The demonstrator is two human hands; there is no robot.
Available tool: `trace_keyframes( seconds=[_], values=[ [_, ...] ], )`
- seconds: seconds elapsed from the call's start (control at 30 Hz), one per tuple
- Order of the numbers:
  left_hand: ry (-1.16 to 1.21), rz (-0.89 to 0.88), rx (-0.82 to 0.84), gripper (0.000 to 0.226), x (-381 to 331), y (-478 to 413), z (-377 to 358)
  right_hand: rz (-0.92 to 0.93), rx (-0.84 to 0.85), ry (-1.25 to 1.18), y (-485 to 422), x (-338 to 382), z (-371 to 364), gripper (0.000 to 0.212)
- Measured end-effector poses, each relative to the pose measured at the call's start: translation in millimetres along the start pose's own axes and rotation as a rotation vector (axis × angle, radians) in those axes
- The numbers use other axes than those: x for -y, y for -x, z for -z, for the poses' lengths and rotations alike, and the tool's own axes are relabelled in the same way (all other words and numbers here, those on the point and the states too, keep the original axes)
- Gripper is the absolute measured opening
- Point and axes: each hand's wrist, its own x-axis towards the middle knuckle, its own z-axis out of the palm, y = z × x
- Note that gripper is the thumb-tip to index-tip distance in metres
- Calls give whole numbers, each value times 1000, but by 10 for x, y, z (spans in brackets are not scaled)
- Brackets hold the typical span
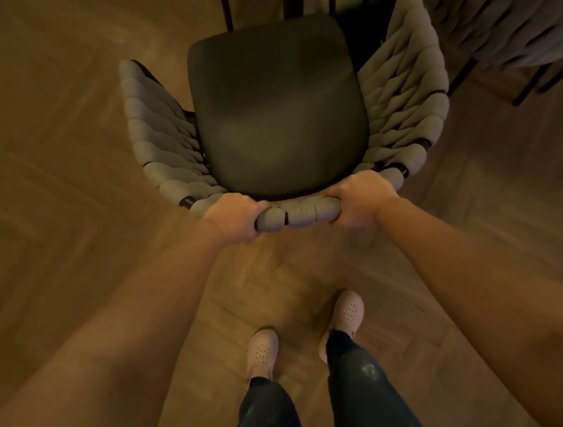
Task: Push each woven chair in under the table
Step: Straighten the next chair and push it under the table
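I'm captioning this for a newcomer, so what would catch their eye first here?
The woven chair with its dark seat fills the middle, and the left hand and right hand grip its top rail from behind. A second woven chair stands at the upper right; pale perforated shoes show on the wooden floor below.

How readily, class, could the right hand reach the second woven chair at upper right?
Probably not yet: the right hand grips the back rail of the near chair, and the second chair stands beyond that chair's woven side. It must let go first.
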Motion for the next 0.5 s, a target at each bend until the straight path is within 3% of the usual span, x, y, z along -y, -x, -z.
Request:
trace_keyframes(
  seconds=[0.27, 0.33, 0.4, 0.43, 0.5],
  values=[
    [-22, -25, -22, 45, -41, -148, 79, 85, 40, 5, -47, -192, 18, 41],
    [-16, -7, -2, 48, -21, -182, 67, 82, 64, -14, -67, -222, 20, 58],
    [54, 8, 49, 68, 15, -190, 72, 32, 112, -124, -46, -222, 85, 79],
    [126, 22, 69, 83, 34, -171, 63, -15, 83, -217, -12, -234, 99, 79],
    [339, 98, 9, 103, 76, -91, 85, -151, -232, -317, -5, -347, 67, 56]
  ],
)
